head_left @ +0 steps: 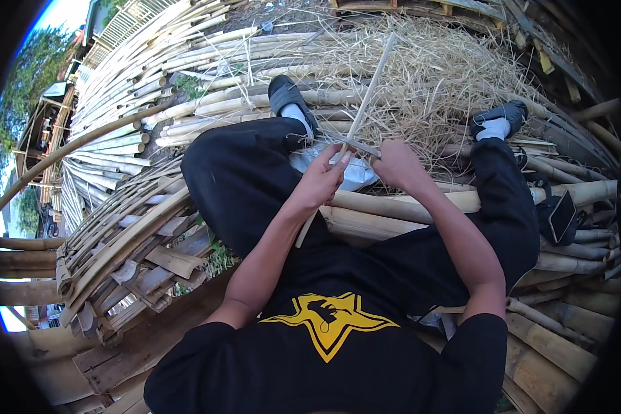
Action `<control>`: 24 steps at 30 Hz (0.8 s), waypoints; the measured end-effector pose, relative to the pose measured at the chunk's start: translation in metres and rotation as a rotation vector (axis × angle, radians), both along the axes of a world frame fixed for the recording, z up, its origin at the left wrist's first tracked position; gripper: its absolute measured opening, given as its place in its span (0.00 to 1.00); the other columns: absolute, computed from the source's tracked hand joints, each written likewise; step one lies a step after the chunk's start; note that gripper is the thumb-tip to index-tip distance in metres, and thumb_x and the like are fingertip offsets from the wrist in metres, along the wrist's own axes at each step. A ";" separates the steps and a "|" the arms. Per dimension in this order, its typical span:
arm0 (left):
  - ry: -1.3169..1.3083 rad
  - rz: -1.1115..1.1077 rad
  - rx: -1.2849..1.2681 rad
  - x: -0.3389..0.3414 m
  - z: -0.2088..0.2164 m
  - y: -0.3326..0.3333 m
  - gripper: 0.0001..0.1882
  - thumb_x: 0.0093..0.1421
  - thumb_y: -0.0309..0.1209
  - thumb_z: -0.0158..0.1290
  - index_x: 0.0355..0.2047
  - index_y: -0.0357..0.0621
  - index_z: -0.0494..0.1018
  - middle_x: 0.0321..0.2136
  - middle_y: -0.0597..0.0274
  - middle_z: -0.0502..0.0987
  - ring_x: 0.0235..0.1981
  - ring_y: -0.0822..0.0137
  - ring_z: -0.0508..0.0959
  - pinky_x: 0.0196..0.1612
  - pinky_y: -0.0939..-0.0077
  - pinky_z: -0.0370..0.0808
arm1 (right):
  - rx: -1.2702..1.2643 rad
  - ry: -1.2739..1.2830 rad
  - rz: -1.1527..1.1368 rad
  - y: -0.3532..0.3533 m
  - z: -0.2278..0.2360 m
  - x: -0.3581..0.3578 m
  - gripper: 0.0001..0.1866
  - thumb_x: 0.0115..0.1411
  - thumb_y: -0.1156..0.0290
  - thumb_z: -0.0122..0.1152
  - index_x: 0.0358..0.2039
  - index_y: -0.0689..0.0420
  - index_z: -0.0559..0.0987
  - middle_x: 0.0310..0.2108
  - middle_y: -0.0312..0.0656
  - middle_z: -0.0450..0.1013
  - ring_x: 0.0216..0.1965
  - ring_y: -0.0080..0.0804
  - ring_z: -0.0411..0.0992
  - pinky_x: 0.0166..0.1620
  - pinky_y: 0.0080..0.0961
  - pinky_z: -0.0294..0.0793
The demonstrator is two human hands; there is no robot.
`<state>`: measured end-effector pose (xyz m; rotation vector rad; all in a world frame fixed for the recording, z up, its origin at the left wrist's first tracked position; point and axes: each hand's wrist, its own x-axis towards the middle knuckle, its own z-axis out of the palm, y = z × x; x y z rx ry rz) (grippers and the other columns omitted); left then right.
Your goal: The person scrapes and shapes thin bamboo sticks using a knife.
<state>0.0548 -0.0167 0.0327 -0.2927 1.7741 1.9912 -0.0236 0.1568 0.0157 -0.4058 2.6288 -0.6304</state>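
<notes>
A long, pale bamboo strip (372, 86) slants across the middle, its far end over the shavings and its near end by my lap. My left hand (319, 181) is closed around it below its middle. In my right hand (399, 167) is a knife (363, 146), gripped in a fist by a handle that the fingers mostly hide. The knife's blade points left and crosses the strip just beyond my left fingers, seemingly touching it. Beneath both hands, between my legs, lies a white plastic sheet or sack (357, 176), partly covered.
Thin shavings (441, 79) lie heaped ahead, around my right foot (497, 124). Bamboo poles (255, 103) spread across the ground. Split bamboo pieces (134, 241) are stacked at left, with a curved pole (83, 148) beyond. A phone-like device (563, 215) sits by my right thigh.
</notes>
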 end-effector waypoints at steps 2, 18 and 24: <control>-0.041 0.062 -0.141 -0.002 -0.002 0.003 0.12 0.69 0.37 0.40 0.46 0.45 0.66 0.15 0.78 0.55 0.11 0.85 0.50 0.13 0.87 0.48 | 0.014 0.066 0.054 0.001 -0.008 0.006 0.15 0.49 0.67 0.57 0.29 0.68 0.77 0.29 0.61 0.75 0.34 0.55 0.75 0.40 0.44 0.75; 0.187 0.002 -0.305 -0.011 -0.039 0.008 0.11 0.68 0.34 0.42 0.32 0.41 0.66 0.14 0.75 0.58 0.11 0.82 0.55 0.12 0.84 0.50 | -0.026 0.088 0.042 0.000 -0.026 -0.005 0.13 0.45 0.66 0.58 0.24 0.65 0.78 0.28 0.60 0.75 0.35 0.53 0.76 0.40 0.42 0.75; 0.287 -0.170 -0.401 0.039 -0.012 0.011 0.10 0.68 0.34 0.41 0.34 0.42 0.66 0.13 0.76 0.56 0.10 0.83 0.54 0.12 0.85 0.50 | 0.185 0.195 -0.540 0.149 -0.109 -0.124 0.18 0.52 0.63 0.50 0.31 0.66 0.79 0.38 0.62 0.74 0.39 0.55 0.74 0.43 0.44 0.74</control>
